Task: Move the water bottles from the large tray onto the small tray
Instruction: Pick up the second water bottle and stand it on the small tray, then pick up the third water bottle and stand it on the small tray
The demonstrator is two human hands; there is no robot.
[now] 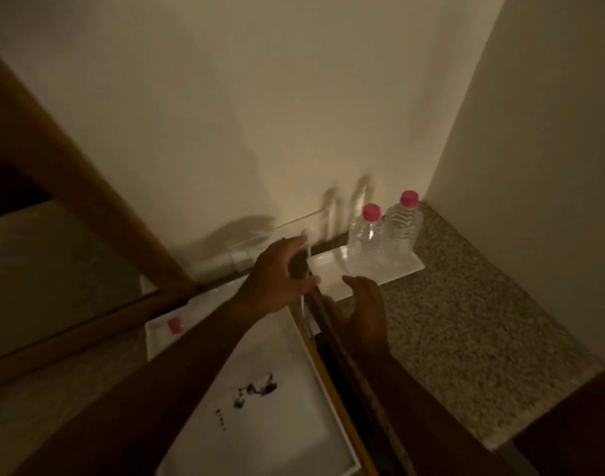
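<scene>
Two clear water bottles with pink caps stand upright on the small white tray (332, 274) in the corner: one bottle (364, 240) nearer me, the other bottle (404, 225) behind it to the right. The large white tray (283, 400) lies below my arms, bare apart from dark marks. My left hand (277, 276) hovers over the gap between the trays, fingers spread, holding nothing. My right hand (361, 314) is open at the small tray's near edge, just touching or close to it.
A speckled granite counter (466, 317) carries the small tray, hemmed in by the back wall and the right wall. A wood-framed mirror (88, 214) at left reflects a pink cap. A dark gap (332, 359) runs between the large tray and the counter.
</scene>
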